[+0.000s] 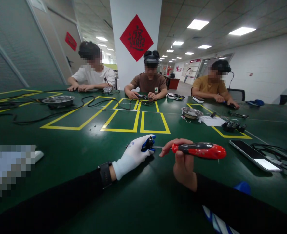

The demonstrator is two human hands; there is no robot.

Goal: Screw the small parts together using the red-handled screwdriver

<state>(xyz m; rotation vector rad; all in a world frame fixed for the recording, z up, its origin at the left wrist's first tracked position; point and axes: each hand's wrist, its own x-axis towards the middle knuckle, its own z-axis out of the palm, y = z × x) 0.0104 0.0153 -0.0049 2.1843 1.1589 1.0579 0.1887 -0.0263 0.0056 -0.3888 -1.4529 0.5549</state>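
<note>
My left hand [136, 152], in a white glove with blue fingertips, is closed around a small black part [149, 143] with a round metallic top. A red and black screwdriver [202, 150] lies level in my bare right hand [184, 162], which grips the front of its handle. The thin metal shaft points left and its tip reaches the black part at my gloved fingers. Whether the tip sits in a screw cannot be made out.
A phone [255, 155] and black cables lie on the green table [85, 208] at the right. Metal bowls [191, 112], a white paper [213, 121] and several black parts are farther back. Three people sit across the table. A blue and white item [216, 221] is under my right forearm.
</note>
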